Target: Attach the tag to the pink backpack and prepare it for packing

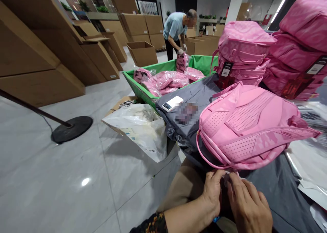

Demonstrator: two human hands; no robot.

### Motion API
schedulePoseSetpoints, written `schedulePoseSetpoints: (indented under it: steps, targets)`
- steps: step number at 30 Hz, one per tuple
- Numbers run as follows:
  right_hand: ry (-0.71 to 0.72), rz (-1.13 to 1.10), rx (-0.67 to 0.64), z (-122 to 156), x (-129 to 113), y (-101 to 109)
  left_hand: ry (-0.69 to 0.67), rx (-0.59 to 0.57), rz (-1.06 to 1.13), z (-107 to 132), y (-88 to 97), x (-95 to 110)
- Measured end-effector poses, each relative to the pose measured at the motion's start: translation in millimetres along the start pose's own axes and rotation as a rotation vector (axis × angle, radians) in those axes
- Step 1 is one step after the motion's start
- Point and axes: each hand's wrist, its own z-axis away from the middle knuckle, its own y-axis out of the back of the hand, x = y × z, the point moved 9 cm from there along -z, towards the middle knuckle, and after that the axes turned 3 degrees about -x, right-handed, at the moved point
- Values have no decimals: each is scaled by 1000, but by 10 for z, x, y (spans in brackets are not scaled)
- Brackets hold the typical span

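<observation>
A pink backpack (251,124) lies on the grey-covered table (278,185) with its padded, perforated back panel and shoulder straps upward. At its near edge, my left hand (212,193) and my right hand (249,200) are close together, thumbs and fingers pinched. A small pale bit shows between the fingertips, just below the bag's thin pink loop; what it is cannot be made out. The curled fingers of my right hand hide most of it. Beyond the bag a white phone (172,103) rests on the grey cloth.
Stacked pink backpacks (241,52) with tags stand at the right, near clear plastic bags (309,154). A green bin (140,89) holds wrapped pink bags; a person (175,31) bends over it. A white plastic sack (143,127), a stand base (74,128) and cardboard boxes (33,69) occupy the left.
</observation>
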Motion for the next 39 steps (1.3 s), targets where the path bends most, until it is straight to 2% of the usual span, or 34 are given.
schedulePoseSetpoints:
  steps: [4,8,13,16,18,20,23,25,27,29,33,37,39]
  targets:
    - [-91,-76,78,-28,-5,84,-49,93,-104,46,158,6]
    - [-84,-88,31,11,-24,-36,-57,229,-148,85,286,-19]
    - [-65,-98,31,116,34,-90,-112,174,-171,42,169,35]
    - [-36,-201,75,126,50,-23,-104,232,-155,-13,240,-40]
    - [-89,-220,126,100,109,28,-77,291,-170,-49,316,-130]
    - [-199,-132,177,57,198,49,-85,286,-190,-88,324,-181]
    - [-293,-35,217,-18,265,2,-167,294,-214,-87,318,-126]
    - [-290,-46,225,-57,274,-50,-219,277,-219,-54,300,-45]
    - [-264,-45,224,-76,269,-73,-245,202,-242,-19,241,39]
    - [-224,-42,210,-88,251,-58,-272,138,-317,29,183,133]
    - [-136,-76,135,-112,182,11,-339,91,-485,99,77,298]
    - [-124,-53,78,-100,155,14,-347,53,-544,107,-62,371]
    - [-127,-40,70,-101,160,-13,-327,-9,-603,143,-148,392]
